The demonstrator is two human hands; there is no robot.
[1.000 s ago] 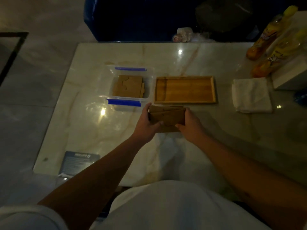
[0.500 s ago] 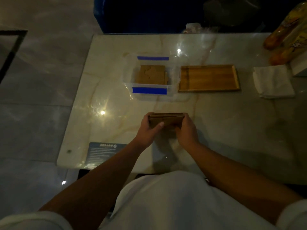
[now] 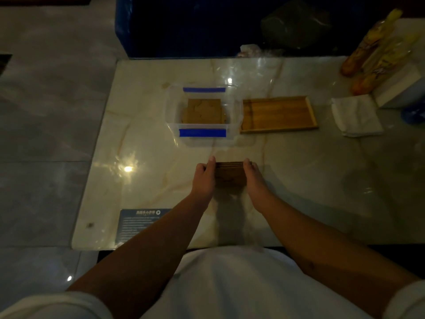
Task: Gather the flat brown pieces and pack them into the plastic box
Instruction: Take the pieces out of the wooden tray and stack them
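left hand (image 3: 204,178) and right hand (image 3: 253,178) clamp the stack of brown pieces (image 3: 230,174) edgewise mid-counter, likely to square it; plastic box (image 3: 170,109), part-filled, sits toward the far edge.

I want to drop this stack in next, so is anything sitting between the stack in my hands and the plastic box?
Nothing visible does. The stack of brown pieces, pressed between the left hand and right hand, sits just near of the plastic box, with only bare table between. The box is open on top and already holds some pieces.
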